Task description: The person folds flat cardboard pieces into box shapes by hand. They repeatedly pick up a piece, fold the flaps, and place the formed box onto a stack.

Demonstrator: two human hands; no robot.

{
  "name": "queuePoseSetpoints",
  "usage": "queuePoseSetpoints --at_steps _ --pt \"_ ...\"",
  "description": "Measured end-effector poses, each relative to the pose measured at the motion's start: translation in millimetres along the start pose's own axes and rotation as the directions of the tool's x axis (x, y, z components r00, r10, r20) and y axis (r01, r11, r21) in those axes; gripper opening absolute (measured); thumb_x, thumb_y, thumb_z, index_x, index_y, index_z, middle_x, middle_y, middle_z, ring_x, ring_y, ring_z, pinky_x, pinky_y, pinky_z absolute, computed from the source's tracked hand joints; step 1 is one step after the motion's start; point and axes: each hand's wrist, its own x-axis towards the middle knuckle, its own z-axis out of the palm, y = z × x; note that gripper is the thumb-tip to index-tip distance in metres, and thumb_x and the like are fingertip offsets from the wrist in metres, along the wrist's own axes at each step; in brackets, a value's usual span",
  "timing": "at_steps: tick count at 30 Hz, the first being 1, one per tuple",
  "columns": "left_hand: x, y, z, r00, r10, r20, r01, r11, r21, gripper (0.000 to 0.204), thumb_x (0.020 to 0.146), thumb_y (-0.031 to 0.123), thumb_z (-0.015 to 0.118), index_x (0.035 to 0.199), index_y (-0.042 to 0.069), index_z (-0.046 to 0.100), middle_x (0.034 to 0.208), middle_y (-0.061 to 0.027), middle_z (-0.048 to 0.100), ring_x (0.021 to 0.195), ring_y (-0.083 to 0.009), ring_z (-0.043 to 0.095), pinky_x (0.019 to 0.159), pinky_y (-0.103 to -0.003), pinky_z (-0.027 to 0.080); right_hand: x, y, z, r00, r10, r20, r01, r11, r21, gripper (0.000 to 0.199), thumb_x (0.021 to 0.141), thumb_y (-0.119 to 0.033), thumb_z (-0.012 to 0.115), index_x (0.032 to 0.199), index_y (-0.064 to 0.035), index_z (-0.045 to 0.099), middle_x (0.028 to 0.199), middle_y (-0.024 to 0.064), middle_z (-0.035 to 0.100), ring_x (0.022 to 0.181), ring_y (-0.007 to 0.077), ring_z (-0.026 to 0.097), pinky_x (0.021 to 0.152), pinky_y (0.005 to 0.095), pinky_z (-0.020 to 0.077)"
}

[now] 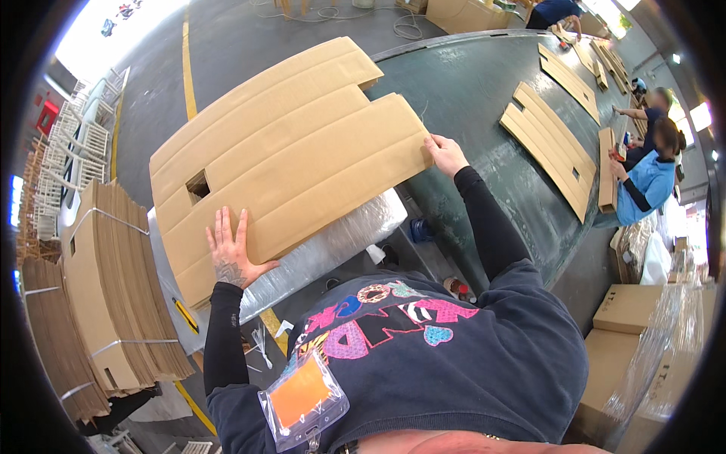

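On top of a film-wrapped bundle [344, 238], see a large brown cardbd sheet [302, 151], lying flat, creased lengthwise, w/ a notch at upper R & a small rect. cutout toward L end. Touching it w/ L hand [234, 250]: palm down, fingers spread wide & approx. straight, thumb out to the R, gripping nothing, resting near the lower edge, just R of & below the cutout. Touching its R edge w/ R hand [448, 155]: fingers partly bent, tips at the rim; can't tell how far closed or if gripping underneath. Wearing black sleeves [491, 223], plus a clear badge holder w/ orange insert [300, 393] on dark shirt [461, 371].

Just beside L end of cardbd sheet, note a yellow/blk cutter [184, 315]. Further L, see strapped cardbd stacks [106, 280]. Beyond, see a yellow floor line [188, 68]. To the R, see a dk green table [473, 197] w/ cut cardbd pieces [556, 144], well apart from R hand. At its R side, see a co-worker in lt blue [650, 185]. At lower R, see brown boxes [624, 306], partly under clear wrap.
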Motion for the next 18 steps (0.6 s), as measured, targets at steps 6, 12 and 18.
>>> queuePoseSetpoints --at_steps 6,12,18 --pt "-2.6 -2.8 4.5 1.0 0.008 0.015 -0.009 1.0 0.019 0.139 0.05 0.083 0.076 0.16 0.017 0.024 0.164 -0.0243 0.014 0.153 -0.0395 0.011 0.119 -0.066 0.009 -2.5 -19.2 4.8 0.989 0.103 -0.107 -0.134 0.927 -0.35 0.055 0.085 -0.048 0.063 0.107 0.0013 0.072 0.105 0.0238 0.072 0.103 0.0365 0.069 0.094 0.0441 0.0528" --pt "-7.3 -10.3 9.5 1.0 0.028 0.0 -0.028 1.0 0.007 0.146 0.044 0.088 0.073 0.16 0.016 0.022 0.164 -0.0248 0.013 0.153 -0.041 0.01 0.118 -0.067 0.007 7.0 -48.6 -5.9 0.954 0.296 0.05 -0.272 0.923 -0.273 0.062 0.083 -0.052 0.062 0.105 0.0055 0.072 0.101 0.0242 0.072 0.1 0.0371 0.07 0.091 0.0435 0.0541" --pt "-2.2 -8.0 9.7 1.0 0.015 0.025 -0.015 1.0 -0.009 0.15 0.04 0.084 0.077 0.161 0.015 0.021 0.164 -0.0256 0.012 0.153 -0.042 0.01 0.117 -0.069 0.007 11.1 -53.8 -12.4 0.98 0.182 0.078 -0.118 0.852 -0.509 0.066 0.086 -0.056 0.06 0.103 0.0061 0.072 0.105 0.0253 0.071 0.105 0.0372 0.068 0.093 0.0441 0.0525"
